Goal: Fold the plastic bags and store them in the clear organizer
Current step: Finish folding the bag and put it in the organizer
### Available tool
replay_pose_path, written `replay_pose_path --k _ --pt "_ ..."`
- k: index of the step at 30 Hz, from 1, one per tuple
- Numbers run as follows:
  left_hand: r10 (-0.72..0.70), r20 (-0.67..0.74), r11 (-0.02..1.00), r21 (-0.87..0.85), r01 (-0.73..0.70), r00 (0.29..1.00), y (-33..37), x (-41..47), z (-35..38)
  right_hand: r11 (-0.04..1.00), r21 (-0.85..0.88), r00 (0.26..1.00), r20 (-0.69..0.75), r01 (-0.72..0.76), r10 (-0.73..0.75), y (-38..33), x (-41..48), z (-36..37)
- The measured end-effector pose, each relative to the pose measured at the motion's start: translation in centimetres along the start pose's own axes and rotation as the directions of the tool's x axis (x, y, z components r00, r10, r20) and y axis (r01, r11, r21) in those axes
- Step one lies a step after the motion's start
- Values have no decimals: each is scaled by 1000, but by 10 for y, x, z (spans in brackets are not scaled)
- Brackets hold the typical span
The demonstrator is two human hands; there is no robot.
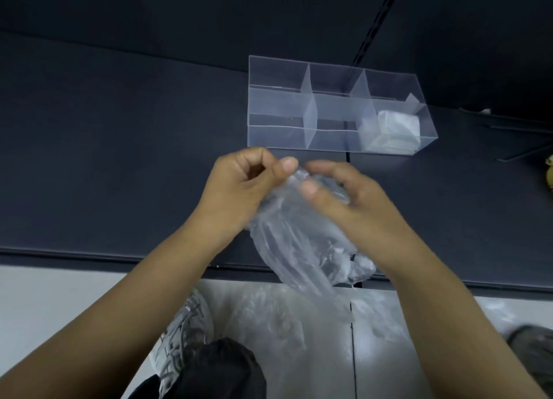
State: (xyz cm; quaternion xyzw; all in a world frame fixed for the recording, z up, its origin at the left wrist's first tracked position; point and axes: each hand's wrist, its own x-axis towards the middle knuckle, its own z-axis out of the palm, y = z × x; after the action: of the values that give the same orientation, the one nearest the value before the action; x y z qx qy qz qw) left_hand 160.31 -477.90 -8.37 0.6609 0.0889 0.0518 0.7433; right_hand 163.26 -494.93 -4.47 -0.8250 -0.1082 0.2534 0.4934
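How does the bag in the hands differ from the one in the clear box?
The loose clear plastic bag hangs crumpled; the folded whitish plastic bag is a compact bundle. The left hand and right hand hold the loose one; the folded one sits in the clear plastic organizer. Both are thin plastic.

Thin, crinkled, translucent plastic bag (299, 243); smooth, glossy, clear rigid plastic organizer (278, 105); matt dark table (119, 129).
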Motion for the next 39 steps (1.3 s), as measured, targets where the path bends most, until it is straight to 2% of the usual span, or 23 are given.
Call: replay_pose_path --k 1,3,6,10,14,19,22,24,26,28,30,32,35,36,39 --pt "21 6 1000 -16 -21 1000 3 -1 3 999 -21 999 26 40 -39 -6 5 5" --pt "36 22 999 -27 -35 999 6 -1 2 995 69 996 -53 77 -73 -11 12 9" --pt "-57 122 998 6 57 991 -3 -5 -10 958 284 974 -226 44 22 0 16 -2" --pt "-171 124 984 -35 176 977 -20 -16 -13 896 443 964 -250 26 96 19 13 -10" --pt "-200 28 970 -137 202 979 -29 -14 -13 894 448 960 -262 31 98 32 10 -12" --pt "-188 -9 962 -202 182 982 -32 -12 -32 928 371 911 -391 23 134 45 8 -38" --pt "-219 -1 961 -174 216 976 -32 -17 -45 953 300 899 -425 28 107 48 7 -49" --pt "-287 64 953 -76 292 956 -29 -21 -55 962 274 896 -431 14 110 49 8 -52" --pt "-390 189 920 124 372 901 -23 -23 -68 970 242 906 -413 11 93 48 10 -54" --pt "-473 249 863 326 387 845 -12 -20 -78 973 226 940 -338 40 39 42 13 -54" --pt "-451 220 851 397 343 865 0 -12 -77 976 207 971 -237 67 -17 36 17 -49" --pt "-375 242 884 384 266 895 13 -1 -61 982 170 990 -127 80 -59 29 22 -39" --pt "-348 362 932 233 278 865 18 16 -22 986 149 997 14 76 -79 20 34 -26" --pt "-360 337 932 174 318 870 16 20 -12 987 144 996 44 69 -76 18 37 -24" --pt "-436 91 897 -29 440 895 5 31 -9 991 132 997 76 19 -30 20 43 -33"
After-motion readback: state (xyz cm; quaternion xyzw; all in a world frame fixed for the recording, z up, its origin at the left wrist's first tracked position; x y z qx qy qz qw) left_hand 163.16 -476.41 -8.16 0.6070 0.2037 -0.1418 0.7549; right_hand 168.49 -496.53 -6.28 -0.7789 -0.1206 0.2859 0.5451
